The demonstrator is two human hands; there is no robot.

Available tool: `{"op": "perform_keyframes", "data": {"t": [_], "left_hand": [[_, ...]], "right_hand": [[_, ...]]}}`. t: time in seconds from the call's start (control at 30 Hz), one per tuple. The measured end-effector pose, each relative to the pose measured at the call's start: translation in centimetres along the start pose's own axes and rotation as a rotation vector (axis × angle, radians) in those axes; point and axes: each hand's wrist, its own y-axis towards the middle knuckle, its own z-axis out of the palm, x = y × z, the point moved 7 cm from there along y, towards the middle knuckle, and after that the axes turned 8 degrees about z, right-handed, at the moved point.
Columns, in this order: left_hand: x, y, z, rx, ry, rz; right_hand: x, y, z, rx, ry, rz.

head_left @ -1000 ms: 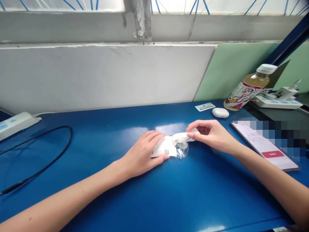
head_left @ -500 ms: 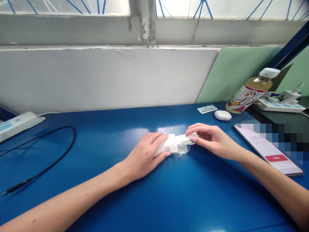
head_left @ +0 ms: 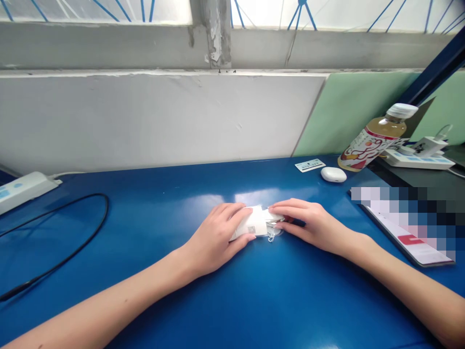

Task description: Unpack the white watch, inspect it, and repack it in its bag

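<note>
White box pinned at the left hand, white piece at the right hand

The white box lies flat on the blue worktop, in the middle of the view. The left fingers close on it: the fingertips rest over its top and far side, the thumb runs along its near edge, and the palm covers its left end. The right part of the box, with a small printed code, shows beyond the fingertips.

Just off the box's right end, the right fingers are pinched on a white piece, forefinger above and thumb below; the hand hides part of it. Clear plastic sticks out beneath, touching the worktop, with a small chain-like bit at its near edge.

Farther right lies a phone. Behind it sit a rounded white case, a card and a bottle. A black cable loops at the far left, well apart from both hands.
</note>
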Motion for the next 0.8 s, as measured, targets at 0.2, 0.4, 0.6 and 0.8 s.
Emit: {"op": "perform_keyframes", "data": {"t": [0.2, 0.4, 0.6, 0.8], "left_hand": [[0.0, 0.0, -0.1, -0.013, -0.020, -0.024], [0.2, 0.0, -0.1, -0.011, -0.014, -0.021], [0.2, -0.1, 0.1, -0.001, -0.007, -0.015], [0.1, 0.0, 0.0, 0.012, 0.008, -0.011]], "right_hand": [[-0.8, 0.0, -1.2, -0.007, -0.108, 0.010], [-0.5, -0.1, -1.4, 0.029, -0.104, 0.038], [0.4, -0.2, -0.2, 0.053, -0.054, 0.026], [0.3, -0.2, -0.4, 0.054, -0.034, 0.052]]}}
